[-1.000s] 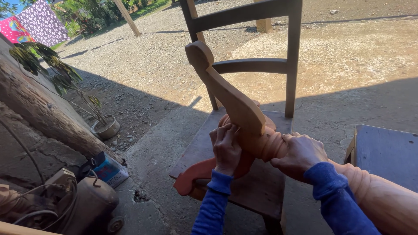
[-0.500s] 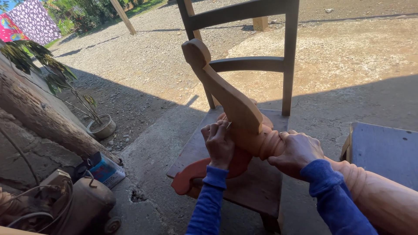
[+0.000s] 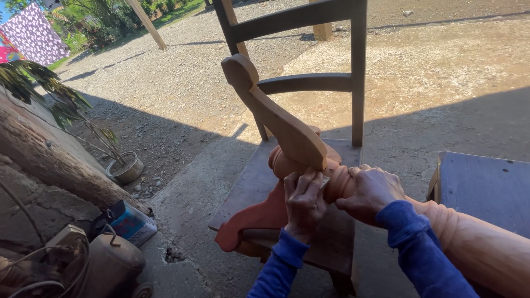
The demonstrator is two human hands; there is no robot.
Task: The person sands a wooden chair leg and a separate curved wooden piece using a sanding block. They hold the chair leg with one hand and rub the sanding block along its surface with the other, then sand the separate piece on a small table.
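A turned wooden pedestal column (image 3: pixel 469 243) lies across a dark wooden chair, its end over the chair seat (image 3: pixel 248 179). One curved pale leg (image 3: pixel 276 118) of the pedestal points up and an orange leg (image 3: pixel 251 221) hangs over the seat's front. My left hand (image 3: pixel 303 203) presses a small pale scrap (image 3: pixel 324 180), like sandpaper, against the column just below the pale leg. My right hand (image 3: pixel 371 193) is wrapped around the column's ringed neck, right beside my left hand. Both sleeves are blue.
A grey-blue table top (image 3: pixel 486 187) stands at the right. On the left are a rough log wall (image 3: pixel 49 160), a potted plant (image 3: pixel 126 167), a small box (image 3: pixel 130 223) and a rusty tank with cables (image 3: pixel 105 265). Sunlit gravel lies beyond the chair back (image 3: pixel 309 83).
My left hand has slid from the left side of the column's end to its near side under the pale leg. My right hand keeps its grip. The view has shifted slightly.
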